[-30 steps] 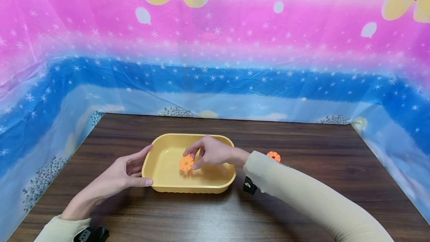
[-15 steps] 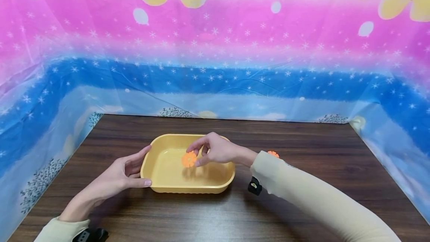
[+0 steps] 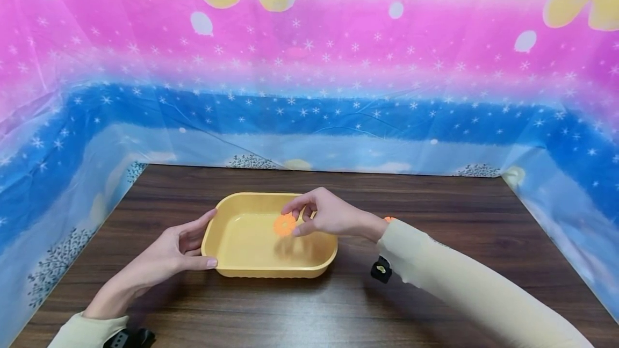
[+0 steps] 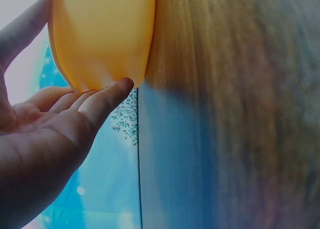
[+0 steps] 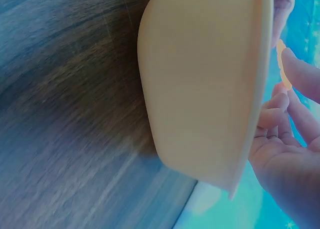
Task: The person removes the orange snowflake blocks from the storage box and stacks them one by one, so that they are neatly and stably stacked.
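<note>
A pale yellow plastic tray (image 3: 251, 235) stands on the table in the head view. My left hand (image 3: 169, 254) holds its left end, thumb at the near corner and fingers along the side; the left wrist view shows this hand (image 4: 55, 119) against the tray (image 4: 105, 34). Between thumb and index finger, my right hand (image 3: 333, 214) pinches an orange flower-shaped building disc (image 3: 284, 225) above the tray's right half. In the right wrist view the disc (image 5: 283, 66) appears edge-on, above the rim. Another orange disc (image 3: 389, 219) lies right of the tray, mostly hidden by the right sleeve.
The dark wood-grain table (image 3: 300, 310) reaches back to a pink and blue printed cloth (image 3: 309, 79), which hangs behind and along both sides. A black wrist device (image 3: 381, 269) sits below the right cuff, and another (image 3: 129, 338) at the left cuff.
My right hand has moved right and slightly up, carrying the pinched disc from the tray's middle. The sleeve now covers more of the other disc. The left hand keeps its hold.
</note>
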`<state>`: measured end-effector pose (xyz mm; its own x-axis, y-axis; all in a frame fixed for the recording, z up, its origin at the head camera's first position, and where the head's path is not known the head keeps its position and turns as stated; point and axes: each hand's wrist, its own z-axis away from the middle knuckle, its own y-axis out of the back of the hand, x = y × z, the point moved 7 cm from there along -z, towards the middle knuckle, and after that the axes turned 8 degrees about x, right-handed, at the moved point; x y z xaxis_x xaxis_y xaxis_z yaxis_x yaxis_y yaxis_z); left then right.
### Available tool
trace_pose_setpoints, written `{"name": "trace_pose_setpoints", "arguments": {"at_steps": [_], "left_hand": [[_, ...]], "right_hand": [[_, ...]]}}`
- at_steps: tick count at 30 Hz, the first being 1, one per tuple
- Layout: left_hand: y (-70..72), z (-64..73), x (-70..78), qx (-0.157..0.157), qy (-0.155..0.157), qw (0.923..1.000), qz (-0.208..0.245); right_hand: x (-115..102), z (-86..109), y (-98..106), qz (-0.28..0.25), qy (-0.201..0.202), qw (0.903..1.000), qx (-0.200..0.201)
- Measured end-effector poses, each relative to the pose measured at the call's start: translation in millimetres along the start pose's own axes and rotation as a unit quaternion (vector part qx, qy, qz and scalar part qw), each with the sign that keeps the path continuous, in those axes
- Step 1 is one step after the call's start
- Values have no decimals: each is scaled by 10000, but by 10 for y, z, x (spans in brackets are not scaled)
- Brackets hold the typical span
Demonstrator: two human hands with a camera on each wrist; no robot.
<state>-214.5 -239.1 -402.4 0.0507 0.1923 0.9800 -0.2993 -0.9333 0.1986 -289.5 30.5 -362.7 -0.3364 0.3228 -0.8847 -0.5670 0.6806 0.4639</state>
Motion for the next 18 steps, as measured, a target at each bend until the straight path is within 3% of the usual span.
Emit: {"name": "trace_pose_setpoints", "arguments": {"at_steps": [18], "left_hand": [[-13, -9, -4, 12, 24, 10000, -25]], "right_hand": [[52, 330, 384, 396, 94, 9982, 440]]}}
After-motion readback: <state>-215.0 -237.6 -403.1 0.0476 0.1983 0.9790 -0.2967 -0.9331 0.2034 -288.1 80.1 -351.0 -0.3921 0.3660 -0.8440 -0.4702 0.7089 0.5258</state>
